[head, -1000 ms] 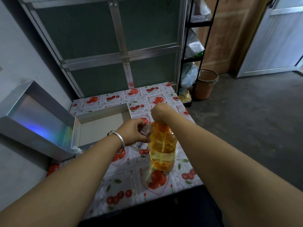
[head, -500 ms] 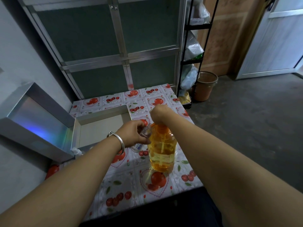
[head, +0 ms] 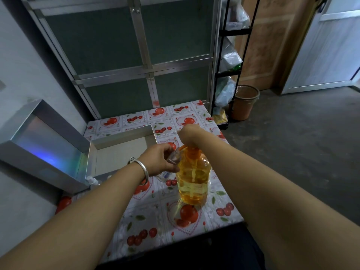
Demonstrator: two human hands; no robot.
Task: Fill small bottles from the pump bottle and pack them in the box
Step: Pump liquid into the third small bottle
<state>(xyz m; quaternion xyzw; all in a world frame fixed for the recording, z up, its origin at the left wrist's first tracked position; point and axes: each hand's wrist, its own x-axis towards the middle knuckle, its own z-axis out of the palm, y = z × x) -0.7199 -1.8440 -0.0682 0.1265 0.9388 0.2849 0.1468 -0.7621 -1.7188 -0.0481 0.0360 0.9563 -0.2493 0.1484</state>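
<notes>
A clear pump bottle [head: 193, 182] of yellow liquid with an orange pump head stands on the fruit-patterned table [head: 155, 227]. My right hand [head: 188, 133] rests on top of the pump head, fingers bent down over it. My left hand [head: 160, 159] grips a small clear bottle [head: 174, 156] held against the orange spout. The open silver box [head: 93, 156] sits left of the hands, its lid [head: 44, 145] leaning against the wall. Another small bottle with a white cap [head: 91, 180] shows at the box's near corner.
A black shelf rack [head: 231, 61] with plastic bags stands beyond the table's right corner, a brown bucket [head: 245, 102] beside it. A green-panelled metal frame [head: 140, 55] rises behind the table. Something small and clear [head: 165, 175] lies under my left hand.
My right hand has lifted slightly, and the orange spout now shows beside the small bottle. The left hand holds the bottle in the same place.
</notes>
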